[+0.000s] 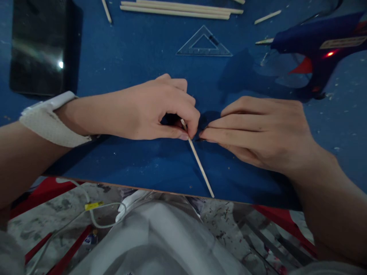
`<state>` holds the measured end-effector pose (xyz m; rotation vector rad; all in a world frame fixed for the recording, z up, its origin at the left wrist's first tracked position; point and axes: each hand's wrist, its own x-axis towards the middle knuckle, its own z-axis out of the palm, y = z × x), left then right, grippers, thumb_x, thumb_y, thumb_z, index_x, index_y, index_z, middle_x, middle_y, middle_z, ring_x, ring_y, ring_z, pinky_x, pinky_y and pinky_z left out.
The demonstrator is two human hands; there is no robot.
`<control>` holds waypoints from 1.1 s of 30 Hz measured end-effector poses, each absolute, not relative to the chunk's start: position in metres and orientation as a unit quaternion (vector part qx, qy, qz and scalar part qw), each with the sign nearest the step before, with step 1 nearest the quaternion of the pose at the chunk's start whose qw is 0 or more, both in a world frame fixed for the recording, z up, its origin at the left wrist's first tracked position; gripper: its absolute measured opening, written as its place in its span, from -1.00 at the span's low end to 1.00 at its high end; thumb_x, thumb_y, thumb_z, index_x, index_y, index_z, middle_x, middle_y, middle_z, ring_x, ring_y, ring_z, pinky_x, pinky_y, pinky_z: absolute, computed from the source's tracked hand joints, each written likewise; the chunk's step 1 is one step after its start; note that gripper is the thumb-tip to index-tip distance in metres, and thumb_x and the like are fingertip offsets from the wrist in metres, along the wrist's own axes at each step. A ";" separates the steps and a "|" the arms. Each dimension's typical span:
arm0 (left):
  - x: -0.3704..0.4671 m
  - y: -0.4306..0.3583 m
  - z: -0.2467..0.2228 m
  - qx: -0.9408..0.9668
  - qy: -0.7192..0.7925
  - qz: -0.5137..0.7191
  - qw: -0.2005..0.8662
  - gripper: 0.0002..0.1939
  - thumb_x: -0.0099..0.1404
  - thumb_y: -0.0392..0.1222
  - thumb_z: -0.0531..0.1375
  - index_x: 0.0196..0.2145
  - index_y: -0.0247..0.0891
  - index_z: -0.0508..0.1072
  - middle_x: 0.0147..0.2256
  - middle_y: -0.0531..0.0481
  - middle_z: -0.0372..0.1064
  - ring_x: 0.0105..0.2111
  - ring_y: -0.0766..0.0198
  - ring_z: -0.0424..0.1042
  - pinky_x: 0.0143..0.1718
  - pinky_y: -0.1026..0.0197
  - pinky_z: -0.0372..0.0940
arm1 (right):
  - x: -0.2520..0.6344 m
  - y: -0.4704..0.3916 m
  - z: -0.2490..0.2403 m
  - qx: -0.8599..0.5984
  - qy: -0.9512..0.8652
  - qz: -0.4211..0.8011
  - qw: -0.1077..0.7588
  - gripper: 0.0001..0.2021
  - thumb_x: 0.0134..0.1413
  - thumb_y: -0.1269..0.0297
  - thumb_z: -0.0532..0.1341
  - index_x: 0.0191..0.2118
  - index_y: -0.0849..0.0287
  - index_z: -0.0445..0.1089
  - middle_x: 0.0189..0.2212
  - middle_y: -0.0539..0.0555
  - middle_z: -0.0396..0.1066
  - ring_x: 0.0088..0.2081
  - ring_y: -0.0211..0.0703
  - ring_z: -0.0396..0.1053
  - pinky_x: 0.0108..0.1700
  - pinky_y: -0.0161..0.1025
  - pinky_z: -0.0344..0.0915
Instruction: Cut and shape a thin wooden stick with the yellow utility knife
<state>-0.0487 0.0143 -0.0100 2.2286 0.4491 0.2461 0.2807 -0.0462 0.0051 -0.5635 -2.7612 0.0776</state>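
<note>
A thin wooden stick (201, 168) slants down toward the table's front edge, its upper part pinched between the thumb and index finger of my left hand (160, 110). Just to the right, my right hand (260, 131) has its fingers pressed together, with a small dark tip showing at the fingertips. The rest of that dark object is hidden by the fingers. The fingertips of both hands are close together, near the stick's upper part. A clear triangular ruler (190, 50) lies on the blue table beyond my hands.
Several wooden sticks (177, 11) lie at the back of the blue table (126, 164). A blue glue gun (309, 42) with a lit red light is at the right. A black device (37, 49) sits at the left. A cable (91, 214) hangs below the front edge.
</note>
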 end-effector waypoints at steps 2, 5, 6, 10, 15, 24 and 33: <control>-0.048 0.014 -0.010 0.887 0.178 0.096 0.415 -0.61 0.84 0.33 0.32 -0.06 0.20 0.86 -0.16 0.02 0.78 0.05 -0.02 0.63 0.34 -0.07 0.41 | 0.280 -0.046 0.005 -0.205 -0.966 0.034 0.153 -0.73 0.76 0.31 0.38 0.26 -0.19 0.80 0.02 -0.10 0.88 -0.02 -0.02 0.77 -0.12 -0.04 0.60; -0.048 0.015 -0.010 0.888 0.174 0.094 0.416 -0.66 0.84 0.25 0.35 -0.07 0.18 0.85 -0.16 0.08 0.78 0.04 0.03 0.58 0.36 -0.08 0.33 | 0.278 -0.046 0.006 -0.201 -0.967 0.021 0.158 -0.76 0.76 0.31 0.38 0.22 -0.16 0.81 -0.02 -0.10 0.88 -0.05 -0.05 0.75 -0.14 -0.07 0.57; -0.048 0.015 -0.009 0.888 0.172 0.098 0.416 -0.67 0.84 0.23 0.35 -0.07 0.18 0.85 -0.16 0.09 0.78 0.04 0.03 0.58 0.36 -0.09 0.32 | 0.277 -0.046 0.006 -0.196 -0.967 0.015 0.164 -0.77 0.76 0.32 0.39 0.20 -0.13 0.81 -0.03 -0.09 0.88 -0.06 -0.06 0.75 -0.16 -0.08 0.57; -0.049 0.016 -0.009 0.888 0.165 0.100 0.418 -0.67 0.82 0.25 0.37 -0.07 0.17 0.86 -0.15 0.05 0.79 0.03 -0.01 0.60 0.36 -0.10 0.36 | 0.275 -0.047 0.007 -0.194 -0.965 0.006 0.178 -0.79 0.72 0.34 0.43 0.14 -0.13 0.83 -0.06 -0.11 0.88 -0.11 -0.06 0.74 -0.22 -0.09 0.54; -0.049 0.013 -0.009 0.886 0.178 0.103 0.416 -0.68 0.81 0.25 0.37 -0.09 0.19 0.84 -0.15 0.03 0.79 0.05 -0.03 0.62 0.33 -0.09 0.40 | 0.270 -0.051 0.007 -0.196 -0.964 -0.015 0.180 -0.77 0.71 0.39 0.41 0.09 -0.11 0.83 -0.09 -0.12 0.86 -0.14 -0.08 0.66 -0.28 -0.07 0.43; -0.045 0.011 -0.007 0.892 0.181 0.088 0.405 -0.55 0.87 0.25 0.28 -0.14 0.10 0.83 -0.20 0.01 0.73 0.08 -0.03 0.59 0.35 -0.10 0.32 | 0.260 -0.057 0.007 -0.185 -0.964 -0.042 0.184 -0.77 0.80 0.42 0.32 0.03 0.02 0.74 -0.22 -0.16 0.76 -0.20 -0.15 0.58 -0.40 -0.11 0.25; -0.047 0.014 -0.008 0.902 0.166 0.074 0.392 -0.60 0.90 0.20 0.30 -0.04 0.12 0.88 -0.17 0.01 0.70 0.06 0.00 0.53 0.30 -0.10 0.22 | 0.276 -0.053 0.007 -0.192 -0.962 0.016 0.194 -0.82 0.76 0.43 0.40 0.19 0.03 0.74 -0.05 -0.12 0.86 -0.08 -0.17 0.73 -0.26 -0.12 0.42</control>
